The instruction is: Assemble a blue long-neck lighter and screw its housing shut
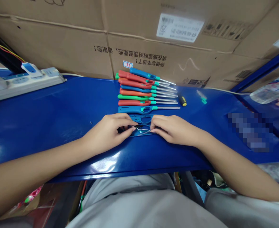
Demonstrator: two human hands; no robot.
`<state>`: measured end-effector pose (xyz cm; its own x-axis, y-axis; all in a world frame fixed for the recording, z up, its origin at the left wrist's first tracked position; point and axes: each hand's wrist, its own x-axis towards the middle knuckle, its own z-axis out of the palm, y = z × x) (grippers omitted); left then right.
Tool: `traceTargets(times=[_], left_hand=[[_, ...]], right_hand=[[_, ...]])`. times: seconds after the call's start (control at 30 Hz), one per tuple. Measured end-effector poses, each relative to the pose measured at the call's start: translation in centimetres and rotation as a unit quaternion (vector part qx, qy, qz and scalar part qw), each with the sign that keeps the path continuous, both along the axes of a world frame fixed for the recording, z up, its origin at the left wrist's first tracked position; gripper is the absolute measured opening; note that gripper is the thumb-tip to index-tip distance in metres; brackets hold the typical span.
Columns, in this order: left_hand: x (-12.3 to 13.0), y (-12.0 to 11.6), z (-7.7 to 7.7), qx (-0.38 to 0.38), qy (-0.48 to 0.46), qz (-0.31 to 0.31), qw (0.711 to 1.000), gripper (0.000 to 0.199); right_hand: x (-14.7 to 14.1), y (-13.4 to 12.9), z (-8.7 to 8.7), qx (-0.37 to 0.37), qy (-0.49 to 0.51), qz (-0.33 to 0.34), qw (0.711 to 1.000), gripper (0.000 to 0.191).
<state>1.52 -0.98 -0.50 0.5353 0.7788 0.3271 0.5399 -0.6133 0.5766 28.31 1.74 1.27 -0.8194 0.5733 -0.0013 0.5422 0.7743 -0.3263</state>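
Note:
My left hand is closed in a pinch on a small black part that has thin wires coming off it. From the black part, a thin white wire runs across to my right hand, whose thumb and fingertips are pressed together at its end. Beneath and behind the fingers lie blue lighter casing halves, with an oval trigger opening in the far one. My fingers cover both ends of the casing.
Behind my hands, several long-necked lighters in red, blue and green lie in a row. A small yellow-black screwdriver rests at their tips. A power strip is at left, a cardboard box behind, a clear bottle at right.

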Motion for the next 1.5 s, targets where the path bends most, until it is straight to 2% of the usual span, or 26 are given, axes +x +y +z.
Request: traceTargets(times=[0.27,0.53,1.07,1.2,1.37,1.5], left_hand=[[-0.1,0.0,0.1,-0.013,0.013,-0.011,1.000,0.022],[-0.1,0.0,0.2,-0.012,0.007,-0.020,1.000,0.026],[0.8,0.0,-0.5,-0.090,-0.080,0.064,0.991,0.012],[0.8,0.0,-0.2,-0.097,-0.071,0.080,0.990,0.011],[0.3,-0.2,0.3,-0.060,-0.031,0.049,0.997,0.016],[-0.2,-0.7,0.4,0.051,0.063,-0.007,0.997,0.024]], right_hand=[[0.5,0.0,0.6,-0.015,0.027,0.019,0.999,0.009],[0.4,0.2,0.2,-0.024,0.031,0.040,0.998,0.011],[0.4,0.2,0.1,-0.014,0.017,0.049,0.999,0.009],[0.4,0.2,0.1,-0.015,0.016,0.049,0.999,0.009],[0.4,0.2,0.2,-0.015,0.015,0.048,0.999,0.008],[0.4,0.1,0.2,-0.016,0.013,0.047,0.999,0.009]])
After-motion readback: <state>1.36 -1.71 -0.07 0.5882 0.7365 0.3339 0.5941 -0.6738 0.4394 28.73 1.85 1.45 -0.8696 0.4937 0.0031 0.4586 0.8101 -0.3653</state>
